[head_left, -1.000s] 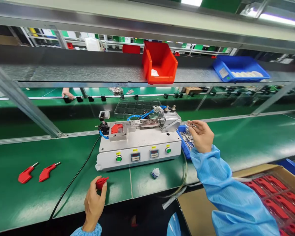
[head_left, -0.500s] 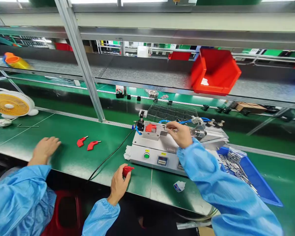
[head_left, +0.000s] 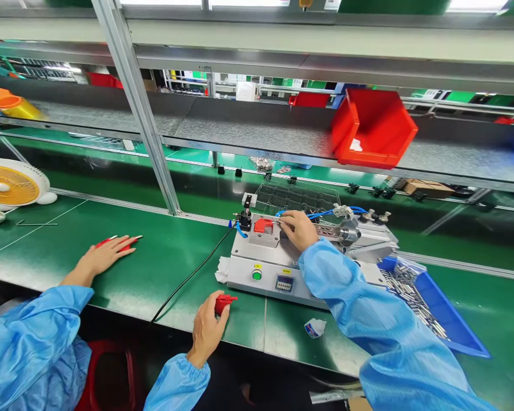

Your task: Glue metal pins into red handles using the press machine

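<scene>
Near the bench's front edge, my left hand (head_left: 209, 326) is closed around a red plastic part (head_left: 225, 303), whose narrow end points right. My right hand (head_left: 298, 229) reaches over the grey bench machine (head_left: 257, 257), its fingertips pinched at the right side of the fixture. A second red part (head_left: 263, 226) sits in that fixture. What the right fingers pinch looks like a thin metal pin, mostly hidden by them. To the right, a blue tray (head_left: 458, 319) holds many metal pins (head_left: 411, 297).
A co-worker's hand (head_left: 105, 257) covers red parts on the left. A small white bottle (head_left: 315, 327) lies before the machine. A black cable (head_left: 192, 271) crosses the bench. A fan (head_left: 12, 181) stands far left; a red bin (head_left: 374, 128) sits on the shelf above.
My right hand has moved slightly left, closer to the red part in the fixture. The co-worker's hand has slid right onto the two red parts. My left hand keeps its hold.
</scene>
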`<control>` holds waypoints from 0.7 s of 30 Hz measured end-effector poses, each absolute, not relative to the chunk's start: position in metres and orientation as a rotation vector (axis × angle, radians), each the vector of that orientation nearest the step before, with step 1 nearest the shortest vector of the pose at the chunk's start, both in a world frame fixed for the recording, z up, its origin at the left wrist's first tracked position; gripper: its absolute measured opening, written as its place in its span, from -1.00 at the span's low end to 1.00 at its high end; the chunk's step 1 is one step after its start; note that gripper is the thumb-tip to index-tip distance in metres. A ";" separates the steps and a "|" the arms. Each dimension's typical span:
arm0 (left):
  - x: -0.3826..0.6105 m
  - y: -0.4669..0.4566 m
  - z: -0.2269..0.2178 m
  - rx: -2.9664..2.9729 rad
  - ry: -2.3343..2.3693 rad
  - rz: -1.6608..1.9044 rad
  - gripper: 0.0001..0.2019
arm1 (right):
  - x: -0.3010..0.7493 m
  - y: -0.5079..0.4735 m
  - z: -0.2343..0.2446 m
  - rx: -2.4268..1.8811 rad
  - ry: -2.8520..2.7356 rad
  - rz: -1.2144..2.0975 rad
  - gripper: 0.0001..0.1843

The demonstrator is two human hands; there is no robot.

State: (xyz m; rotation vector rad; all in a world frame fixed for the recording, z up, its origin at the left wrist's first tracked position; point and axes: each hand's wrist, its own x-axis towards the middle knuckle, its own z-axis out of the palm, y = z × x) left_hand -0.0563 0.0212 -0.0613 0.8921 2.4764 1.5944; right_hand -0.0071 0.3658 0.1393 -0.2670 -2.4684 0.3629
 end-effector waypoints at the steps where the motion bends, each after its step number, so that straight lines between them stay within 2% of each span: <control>1: -0.056 0.022 -0.061 0.894 2.487 1.590 -0.69 | -0.011 0.364 0.142 -0.269 -2.517 0.305 -0.78; 4: -0.056 0.023 -0.062 0.910 2.492 1.568 -0.62 | -0.028 0.352 0.153 -0.303 -2.706 0.140 -0.81; 8: -0.054 0.015 -0.065 0.924 2.491 1.495 -0.54 | -0.042 0.327 0.168 -0.444 -2.817 0.088 -0.91; 16: -0.060 0.004 -0.061 0.972 2.599 1.314 -0.43 | -0.045 0.294 0.184 -0.613 -2.937 0.039 -0.77; 21: -0.060 0.002 -0.061 0.906 2.603 1.375 -0.37 | -0.015 0.294 0.201 -0.589 -2.819 0.036 -0.81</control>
